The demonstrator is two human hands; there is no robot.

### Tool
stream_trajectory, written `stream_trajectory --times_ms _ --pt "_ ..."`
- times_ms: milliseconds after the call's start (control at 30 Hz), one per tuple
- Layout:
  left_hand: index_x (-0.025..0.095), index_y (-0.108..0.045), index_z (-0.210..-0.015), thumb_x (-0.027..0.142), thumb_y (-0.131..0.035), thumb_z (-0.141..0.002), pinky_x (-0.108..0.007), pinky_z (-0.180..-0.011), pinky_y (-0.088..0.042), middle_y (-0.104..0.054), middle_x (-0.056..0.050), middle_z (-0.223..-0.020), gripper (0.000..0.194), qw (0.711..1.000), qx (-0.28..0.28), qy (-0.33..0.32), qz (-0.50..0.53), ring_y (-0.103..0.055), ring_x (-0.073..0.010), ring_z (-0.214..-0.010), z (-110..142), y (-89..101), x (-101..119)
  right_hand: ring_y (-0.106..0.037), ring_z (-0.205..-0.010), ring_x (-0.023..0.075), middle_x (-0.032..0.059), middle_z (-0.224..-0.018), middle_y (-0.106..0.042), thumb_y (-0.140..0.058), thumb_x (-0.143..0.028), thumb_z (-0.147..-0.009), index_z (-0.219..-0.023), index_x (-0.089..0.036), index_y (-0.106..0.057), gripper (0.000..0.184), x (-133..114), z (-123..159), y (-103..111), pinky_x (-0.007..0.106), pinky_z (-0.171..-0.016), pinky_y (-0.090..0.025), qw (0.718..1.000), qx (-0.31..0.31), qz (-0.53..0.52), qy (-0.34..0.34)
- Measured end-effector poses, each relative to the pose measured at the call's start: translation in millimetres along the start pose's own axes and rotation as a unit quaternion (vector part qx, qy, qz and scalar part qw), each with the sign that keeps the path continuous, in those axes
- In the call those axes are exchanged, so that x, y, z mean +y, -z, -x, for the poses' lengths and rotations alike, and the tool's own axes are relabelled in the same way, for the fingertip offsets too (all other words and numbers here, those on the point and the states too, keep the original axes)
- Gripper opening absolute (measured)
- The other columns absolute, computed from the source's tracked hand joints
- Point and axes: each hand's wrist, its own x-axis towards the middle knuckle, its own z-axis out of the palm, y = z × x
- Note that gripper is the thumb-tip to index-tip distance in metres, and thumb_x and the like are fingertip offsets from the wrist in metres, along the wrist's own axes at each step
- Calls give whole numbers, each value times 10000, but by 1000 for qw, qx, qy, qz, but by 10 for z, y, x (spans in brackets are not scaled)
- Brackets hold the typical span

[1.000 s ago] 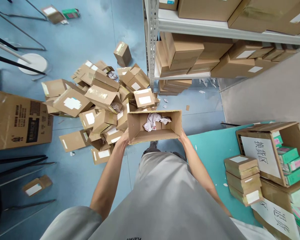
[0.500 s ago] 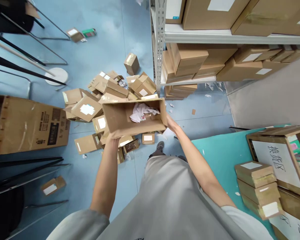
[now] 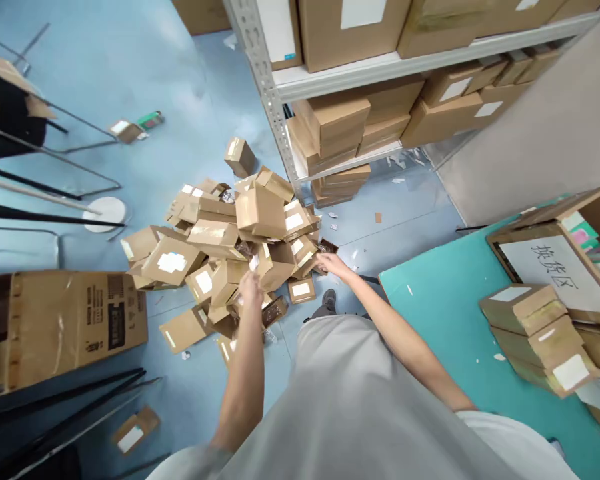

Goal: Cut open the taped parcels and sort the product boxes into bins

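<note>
My left hand [image 3: 251,288] is over the near part of a heap of cardboard boxes, with its fingers blurred and partly hidden. A little white shows beside its fingertips, and I cannot make out what it is. To its right, my right hand [image 3: 333,263] hovers at the heap's edge with fingers stretched out and no box in them. Nearest to it is a small open box [image 3: 329,247] with a dark inside. A larger brown carton [image 3: 261,210] lies on top of the heap, and a labelled flat box [image 3: 301,290] rests on the floor close to my shoe.
Metal shelving [image 3: 340,87] with stacked boxes stands ahead on the right. At right is a teal surface [image 3: 430,293] bearing a box stack [image 3: 537,333] and a signed carton [image 3: 555,267]. A big carton [image 3: 80,327] and chair legs [image 3: 55,220] are on the left.
The open box with crumpled paper inside has left both my hands, which have moved lower and closer together. A carton now lies atop the heap. The view has turned and shifted.
</note>
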Motion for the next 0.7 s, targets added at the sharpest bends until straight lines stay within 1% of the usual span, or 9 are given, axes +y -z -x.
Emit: stream_trajectory --times_ms 67,133,233,367,467,533,600,700 --pt "241 -546 -863 516 -668 -878 -479 -1093 -521 -724 -94 -999 301 999 28 28 6 -681 -304 -1248 105 -422 -195 -812 -1092 269 126 -1115 -861 -707 -400 -1055 -989 -207 -773 215 330 284 271 451 -1126 -604 999 41 -20 -25" --pt "241 -566 -870 502 -717 -818 -465 -1078 -539 -727 -72 -967 305 999 13 45 7 -710 -290 -1190 201 -849 -315 -819 -1048 277 131 -1069 -862 -728 -403 -1020 -954 -211 -757 206 601 553 522 471 -1114 -610 995 81 -42 -39" --pt "230 -642 -885 474 -772 -767 -440 -1090 -540 -768 -71 -988 300 997 -60 46 -5 -735 -269 -1142 334 -1454 -378 -826 -1021 291 138 -1042 -859 -751 -439 -981 -933 -217 -750 228 920 896 864 491 -1096 -617 985 146 -81 -50" --pt "217 -710 -875 495 -826 -719 -432 -1082 -537 -797 -90 -983 339 981 -188 21 -51 -740 -283 -1131 517 -2175 -337 -829 -1010 290 143 -1065 -858 -734 -428 -972 -944 -221 -753 210 1238 1257 1245 483 -1075 -627 960 233 -152 -42" --pt "225 -705 -867 553 -824 -700 -435 -1085 -527 -795 -83 -989 387 954 -281 -9 -101 -740 -293 -1141 707 -2711 -279 -826 -987 277 117 -1035 -863 -732 -404 -966 -950 -230 -765 178 1423 1511 1497 449 -1032 -646 931 295 -214 -20" --pt "237 -690 -880 588 -808 -704 -436 -1094 -519 -798 -77 -1022 410 931 -340 -32 -131 -739 -294 -1164 896 -3107 -261 -822 -967 267 99 -1010 -865 -754 -405 -955 -937 -235 -778 173 1544 1699 1691 423 -997 -657 908 337 -251 -1" --pt "246 -675 -897 609 -792 -714 -439 -1100 -514 -802 -81 -1056 422 903 -396 -48 -158 -739 -300 -1198 1157 -3530 -290 -817 -962 257 93 -1007 -866 -783 -410 -943 -926 -237 -791 174 1686 1916 1917 402 -981 -658 881 381 -280 18" --pt "252 -653 -913 611 -782 -738 -448 -1119 -506 -811 -99 -1108 420 862 -465 -61 -192 -734 -313 -1263 1682 -4130 -448 -807 -991 246 83 -1024 -866 -803 -422 -935 -942 -234 -802 188 1968 2307 2276 389 -1004 -646 841 446 -304 36"
